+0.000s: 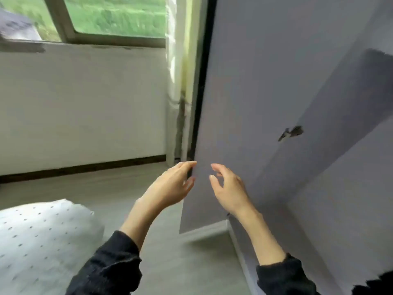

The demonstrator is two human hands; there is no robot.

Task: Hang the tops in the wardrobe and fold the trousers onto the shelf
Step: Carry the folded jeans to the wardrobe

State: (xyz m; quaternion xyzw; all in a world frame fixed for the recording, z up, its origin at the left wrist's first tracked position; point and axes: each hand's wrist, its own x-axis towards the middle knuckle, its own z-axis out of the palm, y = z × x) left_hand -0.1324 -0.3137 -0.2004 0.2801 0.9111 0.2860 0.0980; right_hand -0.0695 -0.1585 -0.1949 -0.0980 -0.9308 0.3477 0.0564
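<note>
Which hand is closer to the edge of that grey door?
Left. The left hand has its fingertips right at the door edge, seemingly touching it. The right hand hovers in front of the door's face, a bit further in from the edge.

Two bare forearms reach into the head view, each ending in an uncovered hand — the left hand (172, 184) and the right hand (228, 189). Neither shows a ring, a watch or a glove. Both arms wear dark, near-black long sleeves of a soft, slightly fuzzy knit — the left sleeve (110, 267) and the right sleeve (282, 277) — pushed up so that the cuffs sit partway along the forearms.
</note>
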